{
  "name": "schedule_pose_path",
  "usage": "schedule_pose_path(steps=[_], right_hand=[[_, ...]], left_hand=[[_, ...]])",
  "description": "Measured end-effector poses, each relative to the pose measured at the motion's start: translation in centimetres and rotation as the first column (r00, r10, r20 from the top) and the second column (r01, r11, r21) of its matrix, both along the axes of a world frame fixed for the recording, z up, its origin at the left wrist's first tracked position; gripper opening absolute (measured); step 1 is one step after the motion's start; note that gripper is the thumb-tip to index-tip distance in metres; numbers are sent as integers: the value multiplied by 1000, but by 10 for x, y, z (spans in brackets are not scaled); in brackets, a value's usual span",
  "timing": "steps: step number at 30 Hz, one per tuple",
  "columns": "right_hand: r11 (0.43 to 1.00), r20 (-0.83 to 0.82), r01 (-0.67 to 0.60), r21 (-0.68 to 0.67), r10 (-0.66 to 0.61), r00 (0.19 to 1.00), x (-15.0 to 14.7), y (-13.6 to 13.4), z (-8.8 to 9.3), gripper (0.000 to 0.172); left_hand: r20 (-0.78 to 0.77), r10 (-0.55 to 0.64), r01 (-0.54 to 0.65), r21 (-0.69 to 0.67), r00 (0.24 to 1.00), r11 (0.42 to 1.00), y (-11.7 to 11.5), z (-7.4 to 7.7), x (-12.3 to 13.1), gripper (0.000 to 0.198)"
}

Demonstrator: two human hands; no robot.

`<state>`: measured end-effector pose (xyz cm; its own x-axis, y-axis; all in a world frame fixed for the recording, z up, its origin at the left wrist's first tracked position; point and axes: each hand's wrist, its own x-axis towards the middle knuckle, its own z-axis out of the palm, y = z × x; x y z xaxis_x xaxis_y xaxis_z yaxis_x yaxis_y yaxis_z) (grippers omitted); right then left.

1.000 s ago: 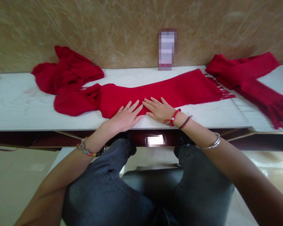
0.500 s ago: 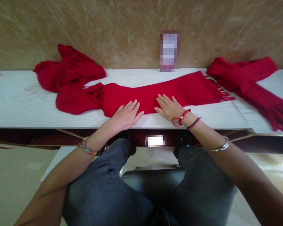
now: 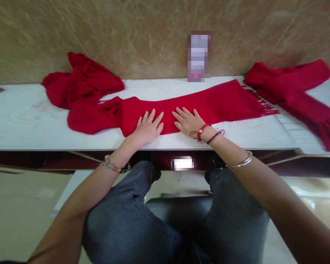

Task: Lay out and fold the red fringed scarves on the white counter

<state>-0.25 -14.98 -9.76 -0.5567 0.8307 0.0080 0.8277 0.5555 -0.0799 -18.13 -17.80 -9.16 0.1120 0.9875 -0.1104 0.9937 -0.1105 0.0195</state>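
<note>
A red scarf (image 3: 209,99) lies lengthwise on the white table, its fringed end to the right and its left part bunched. My left hand (image 3: 149,126) rests on the scarf's near side, left of the middle, palm down with fingers spread. Just to the right, my right hand (image 3: 189,121) lies on the same scarf, also palm down with fingers apart. Neither hand grips the cloth. The scarf stretches flat between and beyond the hands.
A crumpled red cloth (image 3: 85,82) sits at the back left, touching the scarf's bunched part. Another red fringed scarf (image 3: 291,86) lies folded across itself at the right. A blurred-out upright item (image 3: 198,57) stands by the marbled wall (image 3: 143,36). The white table's (image 3: 30,124) front edge is close to my knees.
My right hand has slid a little left along the scarf, nearer my left hand. My left hand's fingers have spread wider and reach slightly farther over the cloth.
</note>
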Motion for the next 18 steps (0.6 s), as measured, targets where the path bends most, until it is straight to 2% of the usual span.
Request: schedule_pose_path(steps=[3, 7, 13, 15, 18], right_hand=[[999, 14, 43, 22, -43, 999, 26, 8, -4, 53], [989, 25, 129, 70, -131, 991, 55, 18, -8, 53], [981, 73, 176, 84, -182, 981, 60, 18, -4, 55], [982, 80, 170, 77, -176, 981, 58, 18, -4, 54], [986, 68, 137, 91, -143, 987, 59, 19, -5, 54]], left_hand=[[0, -10, 10, -10, 1000, 1000, -2, 3, 0, 52], [-2, -9, 9, -14, 1000, 1000, -2, 5, 2, 57], [-126, -7, 15, 65, 992, 998, -4, 11, 11, 58], [-126, -70, 86, 122, 990, 989, -3, 13, 18, 55], [-62, -248, 255, 139, 967, 957, 0, 13, 31, 52]])
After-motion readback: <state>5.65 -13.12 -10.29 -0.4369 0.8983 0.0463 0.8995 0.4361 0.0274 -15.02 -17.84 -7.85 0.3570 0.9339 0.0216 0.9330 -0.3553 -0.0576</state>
